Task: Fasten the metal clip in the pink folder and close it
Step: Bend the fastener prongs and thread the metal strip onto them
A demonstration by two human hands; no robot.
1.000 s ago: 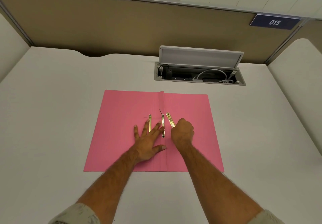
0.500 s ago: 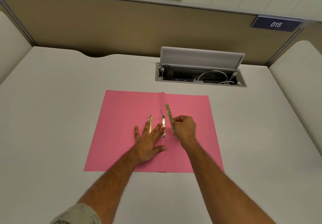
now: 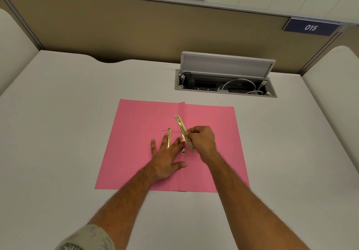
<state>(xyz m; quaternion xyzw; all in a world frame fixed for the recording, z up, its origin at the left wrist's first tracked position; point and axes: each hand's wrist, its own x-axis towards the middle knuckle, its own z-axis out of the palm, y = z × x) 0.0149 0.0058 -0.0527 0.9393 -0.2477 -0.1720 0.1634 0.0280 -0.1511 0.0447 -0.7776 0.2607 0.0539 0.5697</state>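
The pink folder lies open and flat on the white desk, its spine crease running down the middle. My left hand presses flat on the left leaf, fingers spread around two brass prongs lying on the paper near the crease. My right hand pinches a loose brass clip bar, held tilted above the crease, its far end pointing up and left. The second prong shows just below my left index finger, partly hidden by the bar.
An open cable box with its lid raised and white cables inside is set into the desk behind the folder. A beige partition with a "015" label closes the back. Side dividers flank the desk.
My right hand has lifted the brass bar off the right leaf and swung it left, over the crease and the prong. My left hand has stayed pressed in place.
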